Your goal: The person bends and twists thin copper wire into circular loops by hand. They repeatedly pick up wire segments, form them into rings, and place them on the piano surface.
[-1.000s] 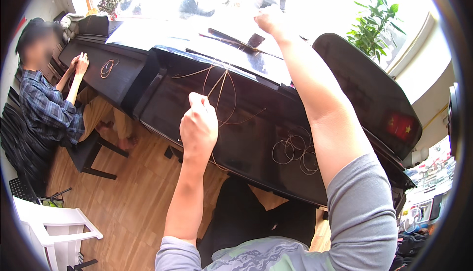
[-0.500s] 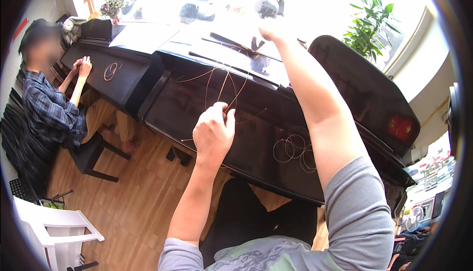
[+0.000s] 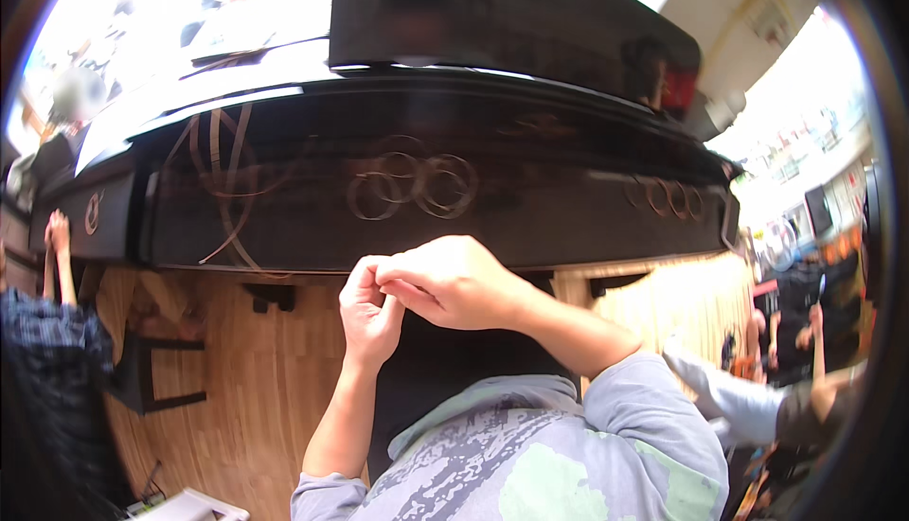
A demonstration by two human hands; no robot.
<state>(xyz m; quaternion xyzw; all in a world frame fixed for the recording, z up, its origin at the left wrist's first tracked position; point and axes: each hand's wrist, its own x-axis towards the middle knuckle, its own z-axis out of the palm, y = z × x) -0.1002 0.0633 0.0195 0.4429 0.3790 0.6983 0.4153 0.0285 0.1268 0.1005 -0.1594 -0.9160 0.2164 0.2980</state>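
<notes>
My left hand [image 3: 367, 317] and my right hand [image 3: 459, 280] meet just in front of the black tabletop's [image 3: 327, 237] near edge. Both are closed, fingertips pressed together. Whatever sits between the fingers is hidden or too small to make out. Beyond them lie thin wire coils [image 3: 445, 186], several rings partly overlapping. Long loose copper-coloured strands [image 3: 227, 192] curve across the tabletop to the left, apart from my hands.
More wire rings [image 3: 674, 199] lie to the right. A tall black panel [image 3: 511, 29] rises behind the tabletop. At far left a person in a plaid shirt [image 3: 52, 336] sits by a coil [image 3: 93, 212], near a black stool [image 3: 156, 374]. Other people [image 3: 814, 332] are at right.
My view has swung right. My left hand has let go of the strands, which now lie on the tabletop. My right hand has come back from the window side to meet my left.
</notes>
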